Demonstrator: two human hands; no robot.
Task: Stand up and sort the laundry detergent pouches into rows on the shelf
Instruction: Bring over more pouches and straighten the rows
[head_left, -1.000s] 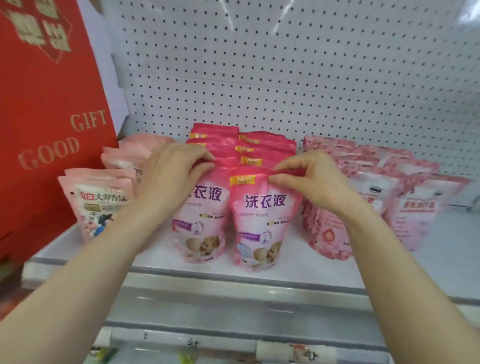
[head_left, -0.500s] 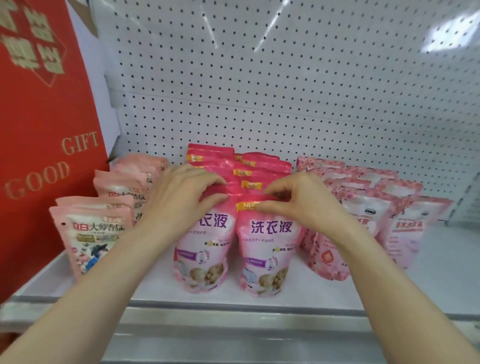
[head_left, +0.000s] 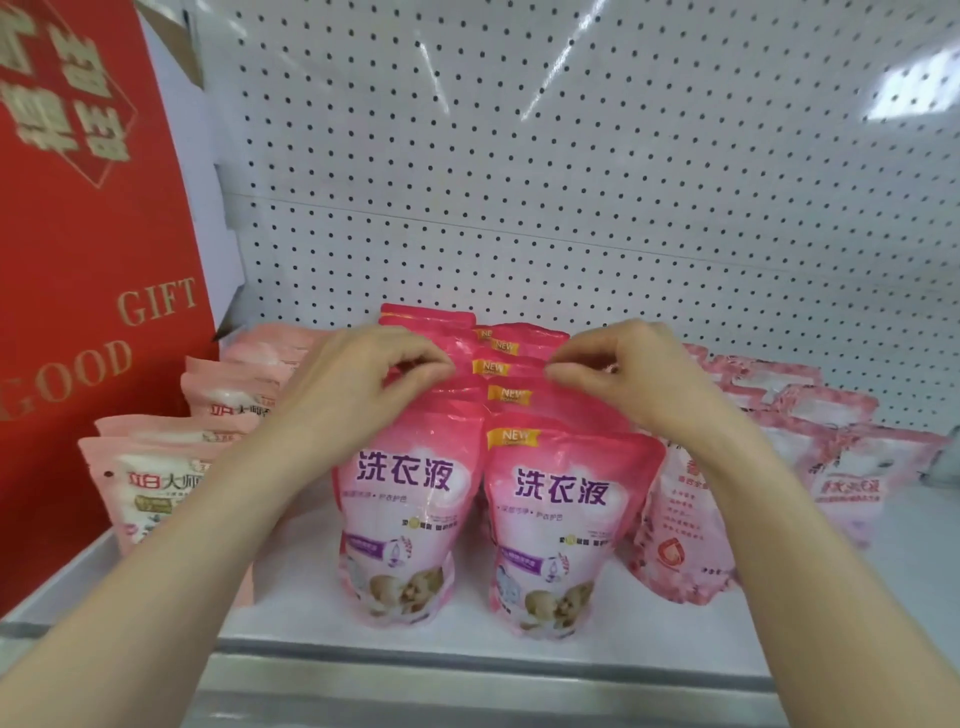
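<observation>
L hand (head_left: 358, 387) pinches left-row pouch (head_left: 461, 347) top, R hand (head_left: 640, 379) right-row pouch (head_left: 522, 372) top, behind front pouches (head_left: 410, 499)

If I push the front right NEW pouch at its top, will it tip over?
The front right pouch would probably bend at its thin top rather than slide, as the film looks soft. Its bulging lower half suggests liquid weight, so it likely stands steadily, and the pouches behind may stop a backward tip.

White shelf (head_left: 909, 582) carries rows of upright pouches (head_left: 561, 519).
</observation>
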